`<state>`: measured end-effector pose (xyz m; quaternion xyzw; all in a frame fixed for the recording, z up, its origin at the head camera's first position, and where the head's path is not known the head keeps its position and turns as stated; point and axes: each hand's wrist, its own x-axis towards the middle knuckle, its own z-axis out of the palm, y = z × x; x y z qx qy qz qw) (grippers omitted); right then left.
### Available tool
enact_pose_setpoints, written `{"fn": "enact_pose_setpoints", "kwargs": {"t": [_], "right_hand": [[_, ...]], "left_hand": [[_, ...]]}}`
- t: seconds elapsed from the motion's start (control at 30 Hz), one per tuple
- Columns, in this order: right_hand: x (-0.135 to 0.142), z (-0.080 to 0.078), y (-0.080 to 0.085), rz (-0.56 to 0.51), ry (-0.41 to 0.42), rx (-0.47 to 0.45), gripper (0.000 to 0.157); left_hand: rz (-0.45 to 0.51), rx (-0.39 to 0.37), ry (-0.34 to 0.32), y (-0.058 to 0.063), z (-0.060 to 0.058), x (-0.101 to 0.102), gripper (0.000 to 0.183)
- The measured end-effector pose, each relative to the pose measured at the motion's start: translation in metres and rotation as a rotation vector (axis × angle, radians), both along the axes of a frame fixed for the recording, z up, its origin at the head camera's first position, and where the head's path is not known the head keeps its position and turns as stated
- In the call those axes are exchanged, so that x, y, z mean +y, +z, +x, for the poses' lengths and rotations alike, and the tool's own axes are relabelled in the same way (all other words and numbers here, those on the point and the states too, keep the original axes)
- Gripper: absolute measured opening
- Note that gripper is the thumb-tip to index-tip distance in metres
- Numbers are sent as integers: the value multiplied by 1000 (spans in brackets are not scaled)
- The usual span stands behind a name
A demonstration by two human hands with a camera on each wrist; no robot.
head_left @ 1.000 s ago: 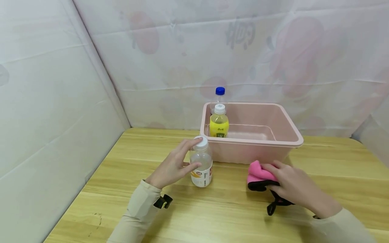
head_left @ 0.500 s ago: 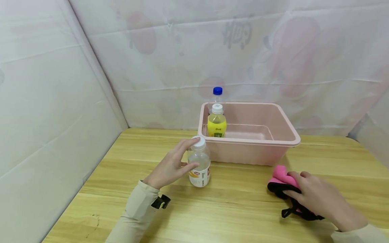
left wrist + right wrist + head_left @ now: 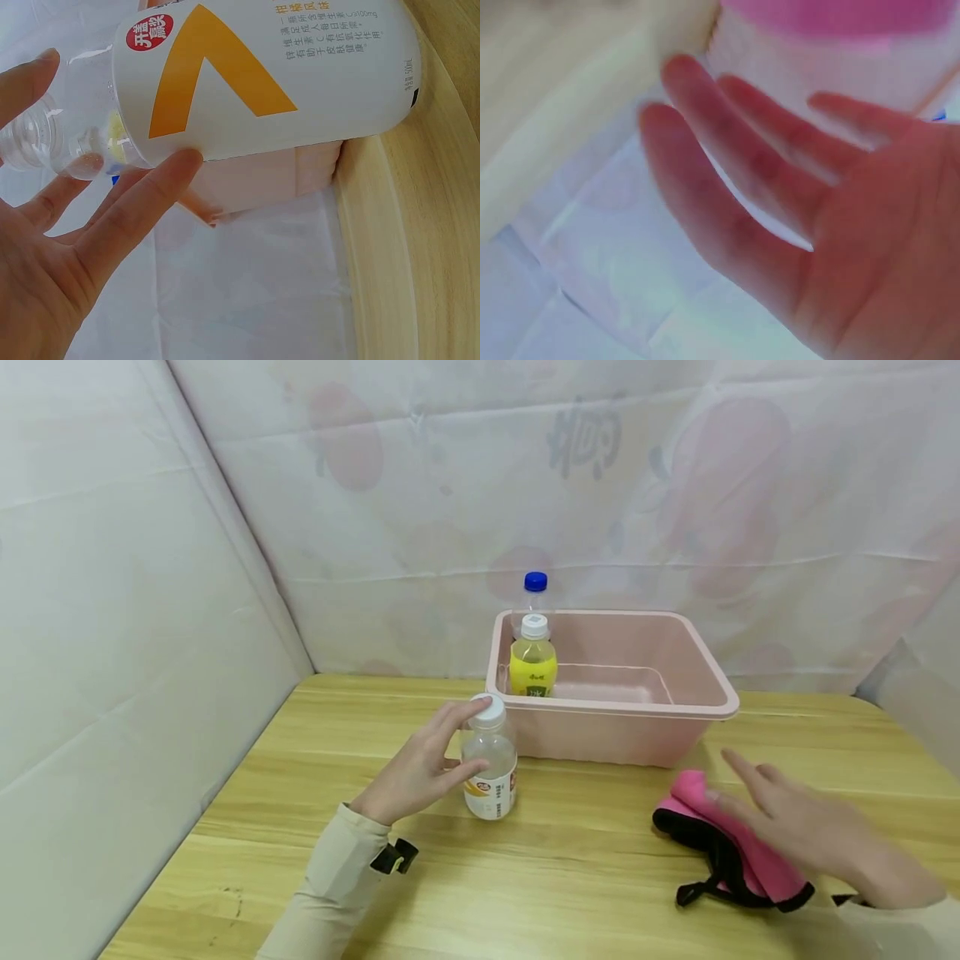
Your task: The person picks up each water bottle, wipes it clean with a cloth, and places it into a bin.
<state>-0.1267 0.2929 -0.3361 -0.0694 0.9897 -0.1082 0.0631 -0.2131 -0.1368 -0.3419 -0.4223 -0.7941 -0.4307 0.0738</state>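
Note:
A clear plastic bottle [image 3: 489,758] with a white cap and a white-and-orange label stands upright on the table, in front of the bin. Around its upper part my left hand [image 3: 420,768] holds it, one finger up at the cap and the thumb along the side; the left wrist view shows the label [image 3: 247,75] close up. At the right lies a folded pink cloth [image 3: 750,852] with black edging and a black loop. My right hand [image 3: 802,827] hovers over its right side, fingers straight and spread, slightly blurred; the palm and fingers [image 3: 727,172] show bare in the right wrist view.
Behind the bottle stands a pink plastic bin [image 3: 622,727]. In its left end are a bottle with a yellow label [image 3: 533,672] and a clear one with a blue cap [image 3: 536,582]. White printed sheeting [image 3: 420,527] walls the wooden table [image 3: 375,893] at back and sides.
My right hand carried the cloth rightward, away from the bin's front, and has let it go; the cloth now lies spread more on the table. The left hand stays on the bottle.

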Motion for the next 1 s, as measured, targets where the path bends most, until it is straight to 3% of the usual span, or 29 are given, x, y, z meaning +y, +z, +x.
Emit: {"fn": "enact_pose_setpoints", "kwargs": {"t": [0.2,0.33,0.5,0.8,1.0], "right_hand": [[-6,-14,25,-33,-112,412,59],[-11,-25,21,-40,-43,580,50],[-10,-32,9,-19,52,556,58],[-9,-36,7,-15,62,541,64],[-10,-38,6,-10,56,541,63]], "left_hand": [[-4,-12,1,2,1,0,71],[0,0,-2,2,1,0,71],[4,4,-17,-1,2,2,71],[-27,68,25,0,3,2,73],[-43,32,3,6,2,-9,74]]}}
